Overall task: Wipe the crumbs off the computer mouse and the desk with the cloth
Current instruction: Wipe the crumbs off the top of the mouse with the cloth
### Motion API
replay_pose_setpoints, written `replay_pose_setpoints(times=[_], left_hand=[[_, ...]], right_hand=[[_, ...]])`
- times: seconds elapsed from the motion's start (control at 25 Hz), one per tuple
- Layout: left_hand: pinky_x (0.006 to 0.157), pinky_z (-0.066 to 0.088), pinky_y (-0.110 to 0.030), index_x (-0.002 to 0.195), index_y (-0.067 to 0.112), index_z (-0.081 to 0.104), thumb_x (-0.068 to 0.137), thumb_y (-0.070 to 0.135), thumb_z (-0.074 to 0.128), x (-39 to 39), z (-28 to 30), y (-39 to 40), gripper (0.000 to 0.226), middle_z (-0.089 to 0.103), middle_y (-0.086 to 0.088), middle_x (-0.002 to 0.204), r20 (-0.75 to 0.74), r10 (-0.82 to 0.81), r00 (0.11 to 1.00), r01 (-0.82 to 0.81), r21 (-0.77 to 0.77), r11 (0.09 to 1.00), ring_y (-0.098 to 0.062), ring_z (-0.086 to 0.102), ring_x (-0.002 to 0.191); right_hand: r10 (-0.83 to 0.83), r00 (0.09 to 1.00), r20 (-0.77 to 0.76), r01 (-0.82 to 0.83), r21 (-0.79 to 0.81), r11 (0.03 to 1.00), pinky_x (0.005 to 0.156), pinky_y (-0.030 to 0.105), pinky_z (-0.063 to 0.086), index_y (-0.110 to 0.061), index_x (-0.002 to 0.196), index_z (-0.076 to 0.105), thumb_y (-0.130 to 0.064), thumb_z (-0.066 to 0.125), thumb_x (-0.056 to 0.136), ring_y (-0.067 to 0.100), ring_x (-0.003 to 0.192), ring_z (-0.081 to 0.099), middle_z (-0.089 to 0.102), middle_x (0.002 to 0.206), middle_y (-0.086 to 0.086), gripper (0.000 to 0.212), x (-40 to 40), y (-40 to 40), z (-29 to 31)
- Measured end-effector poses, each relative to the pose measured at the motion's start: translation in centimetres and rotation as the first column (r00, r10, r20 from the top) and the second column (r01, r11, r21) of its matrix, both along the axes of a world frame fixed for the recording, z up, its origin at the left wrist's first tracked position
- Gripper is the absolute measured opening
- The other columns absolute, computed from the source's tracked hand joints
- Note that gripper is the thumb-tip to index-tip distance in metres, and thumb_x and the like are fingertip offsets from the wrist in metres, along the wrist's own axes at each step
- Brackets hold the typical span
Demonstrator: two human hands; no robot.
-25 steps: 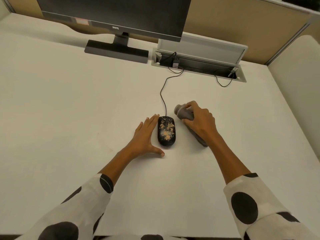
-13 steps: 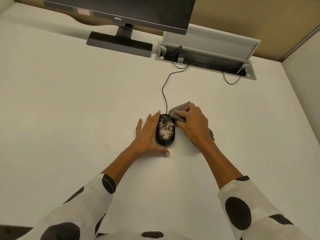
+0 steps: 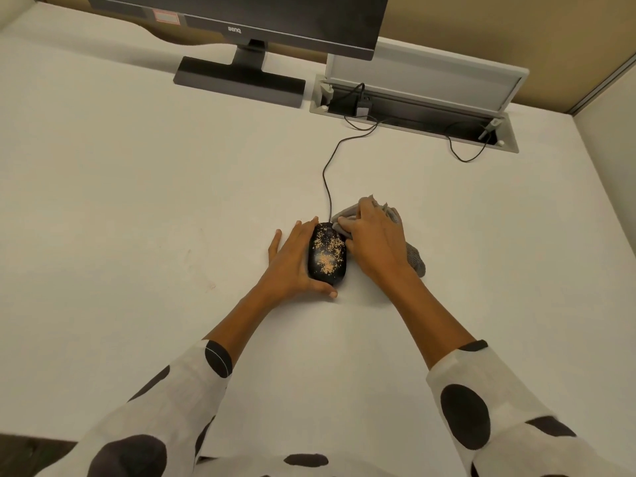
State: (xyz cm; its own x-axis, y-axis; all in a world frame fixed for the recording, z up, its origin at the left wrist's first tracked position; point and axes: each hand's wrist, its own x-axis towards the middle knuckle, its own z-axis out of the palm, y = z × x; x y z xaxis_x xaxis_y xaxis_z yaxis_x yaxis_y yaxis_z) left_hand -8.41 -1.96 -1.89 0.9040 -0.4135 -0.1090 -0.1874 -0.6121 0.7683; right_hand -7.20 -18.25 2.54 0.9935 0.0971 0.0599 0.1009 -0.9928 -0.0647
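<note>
White desk (image 3: 120,208) fills nearly the whole view, mostly bare, which leaves plenty of room to sweep crumbs across. At the far edge stands a dark monitor (image 3: 241,18) on a flat base, and right of it an open cable tray (image 3: 413,108) with its lid flipped up; the mouse lead runs into it, so the mouse can't travel far. 2 spotted sleeves (image 3: 499,407) come in from the near edge, person leaning over the work. Left hand (image 3: 292,263) lies flat and spread on the desk, palm side against the left flank of the computer mouse (image 3: 327,254), thumb hooked round its near end: not a grasp, looks like a brace so the mouse won't slide when wiped. Right hand (image 3: 373,246) is closed over the grey cloth (image 3: 414,259), bunched under the palm, with loose ends poking out beyond the fingers and by the wrist; fingertips press a fold of it at the mouse's far right corner, near where the cable (image 3: 327,180) leaves. Mouse sits mid-desk between both hands. Orange crumbs (image 3: 325,258) cover its top, none cleared yet by the look of it, so my guess is the first wipe is only starting. No loose crumbs readable on the desk itself.
</note>
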Motion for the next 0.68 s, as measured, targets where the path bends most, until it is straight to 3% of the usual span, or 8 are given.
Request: replay_pose_setpoints(times=[0.28, 0.48, 0.68], left_hand=[[0.112, -0.016, -0.035, 0.145, 0.021, 0.014, 0.041, 0.063, 0.072, 0.0, 0.1, 0.0, 0.126, 0.016, 0.004, 0.155, 0.013, -0.017, 1.0, 0.017, 0.015, 1.0, -0.013, -0.002, 0.144], [0.113, -0.016, -0.036, 0.145, 0.021, 0.014, 0.041, 0.064, 0.072, 0.0, -0.1, 0.0, 0.127, 0.013, 0.004, 0.156, 0.023, -0.015, 1.0, 0.014, 0.03, 0.999, -0.013, -0.003, 0.144], [0.113, -0.017, -0.037, 0.146, 0.02, 0.01, 0.043, 0.063, 0.075, 0.2, -0.1, 0.0, 0.13, 0.012, 0.002, 0.157, 0.012, -0.027, 1.0, 0.027, 0.043, 0.999, -0.013, -0.006, 0.144]], right_hand=[[0.09, 0.996, 0.015, -0.09, -0.001, 0.996, 0.065, 0.032, 0.043, -0.018, 0.106, 0.066, -0.028, 0.053, 0.091, 0.024, 0.094, 0.052, 0.05, 0.105, 0.008, 0.023, -1.7, -0.5, 0.4], [0.036, 0.999, -0.03, -0.036, 0.005, 0.999, 0.073, 0.035, 0.044, -0.021, 0.106, 0.067, -0.026, 0.048, 0.094, 0.025, 0.097, 0.05, 0.048, 0.107, 0.007, 0.023, 0.2, 0.4, 0.7], [0.08, 0.997, -0.019, -0.08, 0.017, 0.997, 0.072, 0.037, 0.048, -0.022, 0.112, 0.064, -0.027, 0.049, 0.092, 0.025, 0.099, 0.049, 0.049, 0.108, 0.008, 0.025, -1.3, -0.2, 0.5]])
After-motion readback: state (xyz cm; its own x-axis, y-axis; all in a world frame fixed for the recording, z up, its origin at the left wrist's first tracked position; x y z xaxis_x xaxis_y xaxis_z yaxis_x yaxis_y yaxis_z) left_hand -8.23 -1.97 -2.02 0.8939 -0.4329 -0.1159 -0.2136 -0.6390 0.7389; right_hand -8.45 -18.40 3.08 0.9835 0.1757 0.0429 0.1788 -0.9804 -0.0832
